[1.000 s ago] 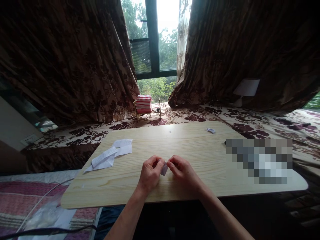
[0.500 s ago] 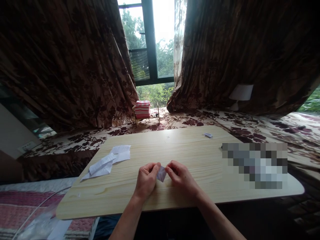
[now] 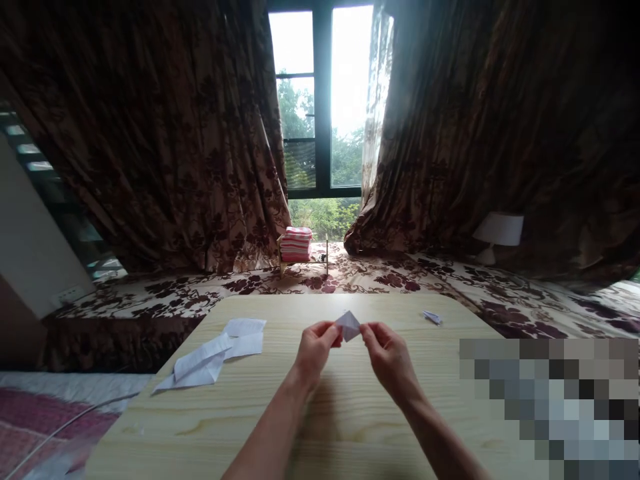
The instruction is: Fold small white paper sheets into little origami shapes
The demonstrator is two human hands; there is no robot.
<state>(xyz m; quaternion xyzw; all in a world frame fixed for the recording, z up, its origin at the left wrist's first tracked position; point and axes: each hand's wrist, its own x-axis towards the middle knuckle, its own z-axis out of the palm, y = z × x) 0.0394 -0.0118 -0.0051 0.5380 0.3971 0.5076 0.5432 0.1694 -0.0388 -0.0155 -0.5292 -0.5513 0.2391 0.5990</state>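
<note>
Between my hands is a small folded piece of white paper (image 3: 349, 326), turned so that it looks like a diamond. My left hand (image 3: 316, 345) pinches its left corner between thumb and fingers. At the opposite corner, my right hand (image 3: 386, 347) grips the paper with thumb and forefinger. Both hands are raised above the wooden table (image 3: 350, 407), and a shadow falls below them. Loose white paper sheets (image 3: 203, 360) overlap on the table to the left. A small folded paper piece (image 3: 433, 318) lies near the far right corner.
A pixelated patch covers the table's right side. Beyond the table, a floral-covered ledge (image 3: 250, 285) carries a small rack with folded striped cloths (image 3: 296, 245) and a white lamp (image 3: 500, 230). A cable (image 3: 75, 420) runs at the lower left.
Both hands have lifted the folded paper up and away from the table's near edge, still pinching it at both sides. The camera view has tilted up.
</note>
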